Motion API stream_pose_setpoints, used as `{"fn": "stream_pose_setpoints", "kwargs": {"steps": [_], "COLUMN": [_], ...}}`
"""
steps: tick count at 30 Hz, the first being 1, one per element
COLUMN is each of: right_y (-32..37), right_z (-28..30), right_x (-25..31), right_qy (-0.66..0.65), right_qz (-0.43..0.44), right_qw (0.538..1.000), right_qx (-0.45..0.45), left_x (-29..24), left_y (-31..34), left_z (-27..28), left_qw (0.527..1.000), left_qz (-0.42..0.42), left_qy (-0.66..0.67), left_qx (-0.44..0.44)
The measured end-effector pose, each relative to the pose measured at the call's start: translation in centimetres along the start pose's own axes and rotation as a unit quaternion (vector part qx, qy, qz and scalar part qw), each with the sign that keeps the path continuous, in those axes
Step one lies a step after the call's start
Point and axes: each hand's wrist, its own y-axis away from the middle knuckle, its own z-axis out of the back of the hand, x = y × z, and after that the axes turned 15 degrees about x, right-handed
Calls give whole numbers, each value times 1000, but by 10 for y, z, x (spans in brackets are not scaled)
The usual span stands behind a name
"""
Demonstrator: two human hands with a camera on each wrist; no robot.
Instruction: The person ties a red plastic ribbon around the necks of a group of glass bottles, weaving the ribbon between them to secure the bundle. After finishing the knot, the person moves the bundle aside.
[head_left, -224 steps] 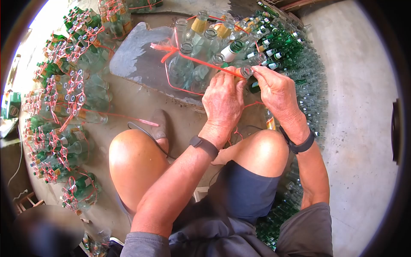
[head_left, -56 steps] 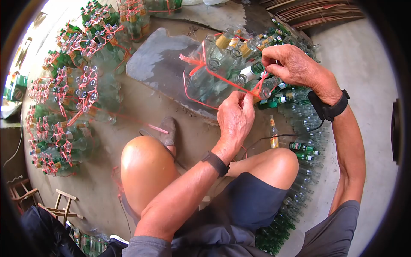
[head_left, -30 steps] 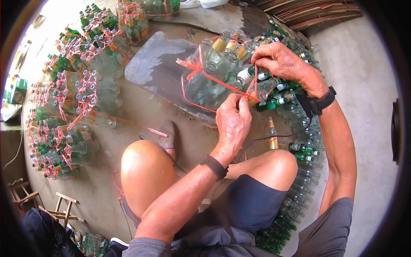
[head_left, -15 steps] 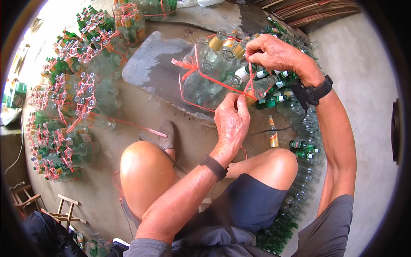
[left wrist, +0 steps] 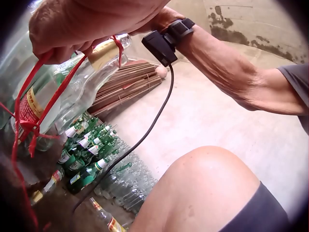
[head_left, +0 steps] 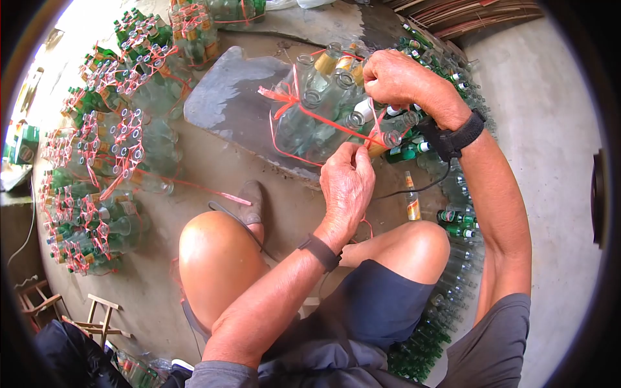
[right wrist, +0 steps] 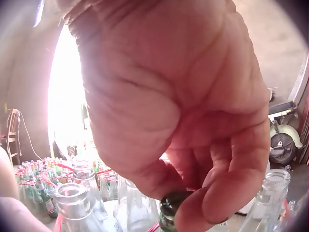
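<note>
Clear bottles stand bundled on a slab, with red plastic string (head_left: 330, 121) around their necks. My left hand (head_left: 347, 184) pinches the string beside a clear bottle's mouth (head_left: 390, 138) at the bundle's near corner. Above and beyond it, my right hand (head_left: 404, 81) has curled fingers, and a strand of the string runs up to them. In the right wrist view, my right thumb and fingertips (right wrist: 195, 210) are at the mouth of a green bottle (right wrist: 170, 209). The left wrist view has red strands (left wrist: 58, 96) hanging from the fingers at its top.
Tied bottle bundles (head_left: 129, 139) stand at the left. Many loose bottles (head_left: 462, 271) line the right side. One labelled bottle (head_left: 413, 197) stands near my knee, with a black cable (head_left: 414, 191) beside it. The grey slab (head_left: 223, 90) lies under the bundle.
From beside the corner bottle, my right hand has moved up and away with a strand, lately shifting left and lower over the bundle. My left hand stays near the corner, on the string.
</note>
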Motion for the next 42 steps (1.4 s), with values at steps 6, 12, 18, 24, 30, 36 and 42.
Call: {"fn": "stream_pose_setpoints", "kwargs": {"steps": [6, 12, 18, 24, 30, 36, 42], "right_y": [-3, 2, 1, -4, -9, 23, 64], "right_z": [-6, -4, -4, -7, -20, -39, -75], "right_x": [-6, -6, -14, -10, -19, -12, -2], "right_qy": [-4, -142, -211, -201, -185, -174, -121], "right_qz": [-11, -65, -71, -88, -50, 2, 94], "right_qw": [1000, 988, 975, 975, 981, 978, 968], "right_qx": [-12, 12, 25, 23, -4, -114, -200], "left_x": [-3, 2, 4, 15, 11, -9, -18], "left_y": [3, 3, 5, 5, 7, 11, 12], "left_z": [6, 6, 6, 9, 20, 32, 35], "left_qw": [1000, 999, 999, 998, 1000, 1000, 998], "left_qz": [3, -3, 1, -13, 23, -5, -40], "left_qy": [-20, -32, -37, -55, 21, 23, 35], "left_qx": [11, 15, 7, -10, -3, 13, 13]}}
